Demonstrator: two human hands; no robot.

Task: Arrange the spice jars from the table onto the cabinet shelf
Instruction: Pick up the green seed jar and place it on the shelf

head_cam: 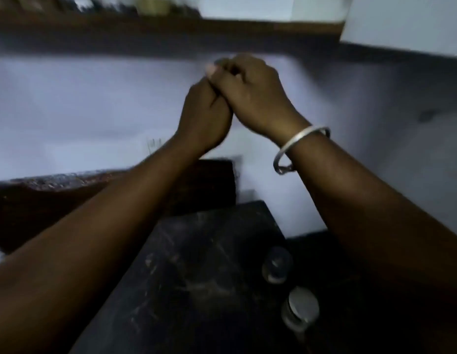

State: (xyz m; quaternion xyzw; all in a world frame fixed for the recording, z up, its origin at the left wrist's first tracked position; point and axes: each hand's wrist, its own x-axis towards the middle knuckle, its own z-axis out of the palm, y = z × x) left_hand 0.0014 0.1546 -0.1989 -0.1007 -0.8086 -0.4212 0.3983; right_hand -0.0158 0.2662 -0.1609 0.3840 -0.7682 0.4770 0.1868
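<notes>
Spice jars [300, 311] were seen standing upright on the dark, scuffed table [196, 277] at the lower right, two of them, close together but apart. The nearer one was capped with a pale grey lid. The farther jar [277, 268] looked darker, and its detail was lost to blur. Both were placed just beside the right forearm, which ran over that side of the table, and neither was touched.

The left hand [204, 116] and the right hand [250, 98] were raised well above the jars and pressed together in front of the pale wall [94, 111]. The right hand's fingers were curled over the top of the left hand, and the left hand's fingers were curled as well. Whether anything was gripped between them could not be told. A silver bangle [298, 146] was worn on the right wrist.

The brown wooden shelf [171, 29] was set across the top of the view, just above the joined hands. Blurred shapes were made out on it, among them a yellowish container [153, 6]. A dark wooden board [209, 180] was partly hidden behind the left forearm, between the table and the wall.
</notes>
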